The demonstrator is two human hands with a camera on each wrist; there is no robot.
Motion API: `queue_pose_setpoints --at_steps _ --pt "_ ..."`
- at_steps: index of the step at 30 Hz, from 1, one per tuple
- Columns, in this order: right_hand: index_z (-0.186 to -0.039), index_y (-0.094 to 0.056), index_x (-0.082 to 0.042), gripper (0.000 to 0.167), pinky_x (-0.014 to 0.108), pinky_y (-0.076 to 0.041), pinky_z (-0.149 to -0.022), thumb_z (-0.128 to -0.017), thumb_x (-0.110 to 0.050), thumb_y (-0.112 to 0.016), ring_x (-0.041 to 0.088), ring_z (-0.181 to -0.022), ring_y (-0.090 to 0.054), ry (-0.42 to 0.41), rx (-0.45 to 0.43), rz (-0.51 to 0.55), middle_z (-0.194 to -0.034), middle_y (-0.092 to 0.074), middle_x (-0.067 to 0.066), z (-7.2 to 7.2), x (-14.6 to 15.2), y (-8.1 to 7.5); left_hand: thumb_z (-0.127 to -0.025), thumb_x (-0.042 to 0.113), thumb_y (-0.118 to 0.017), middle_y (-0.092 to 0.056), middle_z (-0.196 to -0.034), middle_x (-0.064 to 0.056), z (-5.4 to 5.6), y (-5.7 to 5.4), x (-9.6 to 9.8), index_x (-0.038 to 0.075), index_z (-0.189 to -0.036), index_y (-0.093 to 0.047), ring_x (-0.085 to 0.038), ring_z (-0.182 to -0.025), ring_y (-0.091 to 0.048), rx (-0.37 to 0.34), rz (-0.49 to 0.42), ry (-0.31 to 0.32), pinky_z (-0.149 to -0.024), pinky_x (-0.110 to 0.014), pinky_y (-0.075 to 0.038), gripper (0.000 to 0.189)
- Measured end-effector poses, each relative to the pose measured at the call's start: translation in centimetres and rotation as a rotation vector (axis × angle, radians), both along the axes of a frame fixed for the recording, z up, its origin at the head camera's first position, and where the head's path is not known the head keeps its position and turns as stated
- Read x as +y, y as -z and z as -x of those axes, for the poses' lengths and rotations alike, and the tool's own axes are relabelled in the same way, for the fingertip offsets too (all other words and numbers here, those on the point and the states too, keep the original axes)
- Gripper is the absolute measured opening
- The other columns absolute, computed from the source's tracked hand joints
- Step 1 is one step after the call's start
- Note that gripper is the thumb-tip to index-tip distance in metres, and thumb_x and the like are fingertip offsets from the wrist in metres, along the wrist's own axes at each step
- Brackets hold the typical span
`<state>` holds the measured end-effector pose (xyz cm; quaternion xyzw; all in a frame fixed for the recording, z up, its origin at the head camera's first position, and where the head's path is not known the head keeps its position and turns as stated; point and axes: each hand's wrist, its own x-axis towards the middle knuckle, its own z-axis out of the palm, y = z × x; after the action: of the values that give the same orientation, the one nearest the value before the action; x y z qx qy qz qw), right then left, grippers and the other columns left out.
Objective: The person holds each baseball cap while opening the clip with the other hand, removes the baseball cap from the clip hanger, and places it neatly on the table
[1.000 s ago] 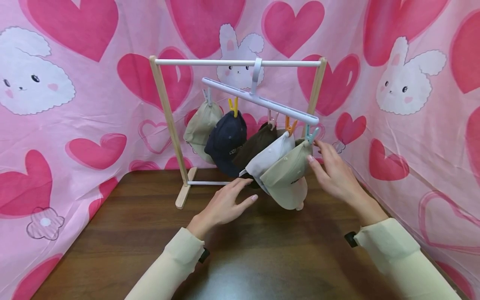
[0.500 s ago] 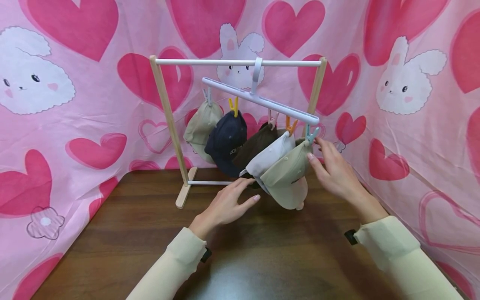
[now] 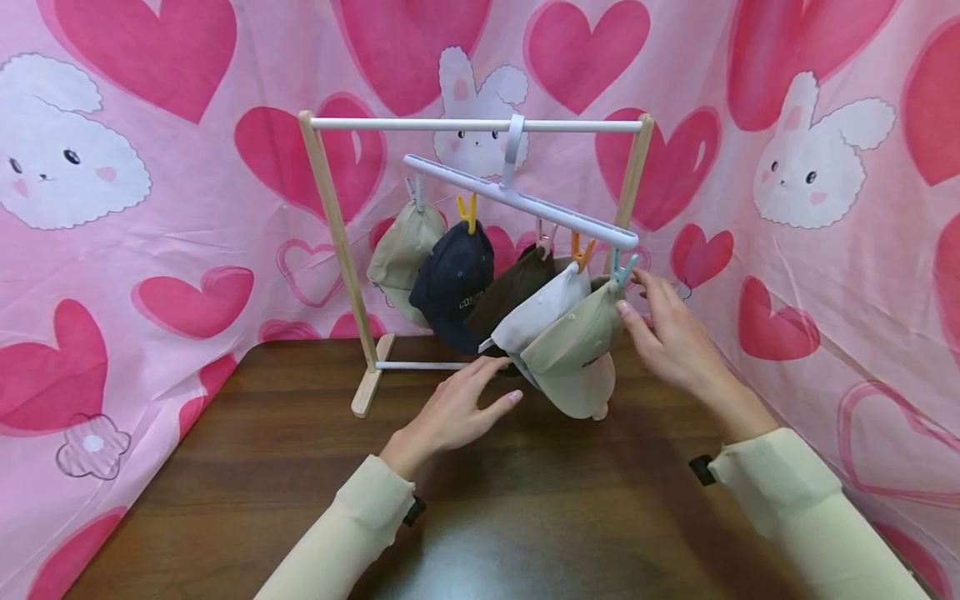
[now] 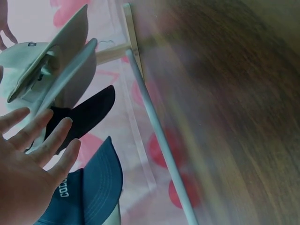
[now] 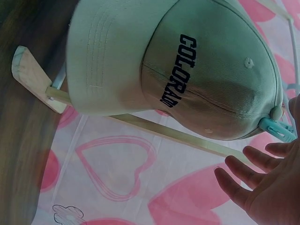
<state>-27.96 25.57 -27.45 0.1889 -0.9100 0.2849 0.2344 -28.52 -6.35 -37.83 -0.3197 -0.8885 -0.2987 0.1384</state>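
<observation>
A pale lilac hanger (image 3: 465,179) tilts down to the right, with several baseball caps clipped along it. Frontmost is a beige cap (image 3: 577,350) on a light-blue clip (image 3: 622,271); the right wrist view reads COLORADO on its front. Behind it hang a white cap (image 3: 540,310), a dark brown cap (image 3: 506,292), a navy cap (image 3: 453,275) and another beige cap (image 3: 401,250). My right hand (image 3: 671,337) is spread beside the light-blue clip, gripping nothing. With fingers extended, my left hand (image 3: 453,406) lies at the lower edge of the white and brown caps.
The hanger's hook (image 3: 512,154) goes over the white top bar (image 3: 397,125) of a wooden rack (image 3: 337,237). The rack's foot (image 3: 371,379) stands on a dark wooden table (image 3: 247,475). Pink heart-patterned cloth (image 3: 195,283) encloses the back and sides.
Over the last second my left hand has shifted slightly to the right and my right hand slightly up and right. The hanger and caps stay where they were.
</observation>
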Motion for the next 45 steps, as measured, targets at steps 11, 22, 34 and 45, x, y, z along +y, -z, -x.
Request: queue_pose_setpoints --at_steps 11,22,34,45 --pt "-0.16 -0.027 -0.01 0.065 0.07 -0.044 -0.1 -0.106 -0.035 -0.052 0.044 -0.137 -0.043 0.01 -0.001 -0.003 -0.153 -0.04 0.021 0.2 -0.1 -0.3 -0.1 0.064 -0.05 -0.054 -0.147 0.004 0.1 0.2 0.3 0.021 -0.152 -0.047 -0.019 -0.133 -0.054 -0.002 0.0 0.007 -0.11 -0.046 -0.045 0.067" --pt "-0.16 -0.027 -0.011 0.066 0.07 -0.044 -0.1 -0.105 -0.037 -0.053 0.043 -0.136 -0.045 0.0 -0.006 0.02 -0.152 -0.041 0.02 0.4 -0.3 -0.4 -0.1 0.062 -0.052 -0.054 -0.148 0.002 0.1 0.1 0.8 0.02 -0.153 -0.046 -0.02 -0.133 -0.055 -0.016 -0.009 0.0 -0.11 -0.045 -0.045 0.067" --pt "-0.16 -0.03 -0.011 0.064 0.071 -0.044 -0.099 -0.106 -0.036 -0.053 0.043 -0.134 -0.046 0.004 0.021 0.039 -0.149 -0.044 0.02 0.8 -0.6 -0.3 -0.101 0.059 -0.053 -0.051 -0.153 -0.002 -0.1 0.0 1.3 0.018 -0.153 -0.046 -0.022 -0.138 -0.051 -0.036 -0.022 0.01 -0.114 -0.047 -0.041 0.067" --pt "-0.159 -0.03 -0.011 0.064 0.071 -0.044 -0.1 -0.105 -0.037 -0.054 0.042 -0.134 -0.046 0.004 0.028 0.042 -0.148 -0.045 0.019 0.9 -0.9 -0.5 -0.101 0.058 -0.053 -0.053 -0.151 -0.004 -0.2 -0.1 1.8 0.015 -0.154 -0.045 -0.022 -0.134 -0.054 -0.045 -0.018 0.03 -0.112 -0.046 -0.044 0.069"
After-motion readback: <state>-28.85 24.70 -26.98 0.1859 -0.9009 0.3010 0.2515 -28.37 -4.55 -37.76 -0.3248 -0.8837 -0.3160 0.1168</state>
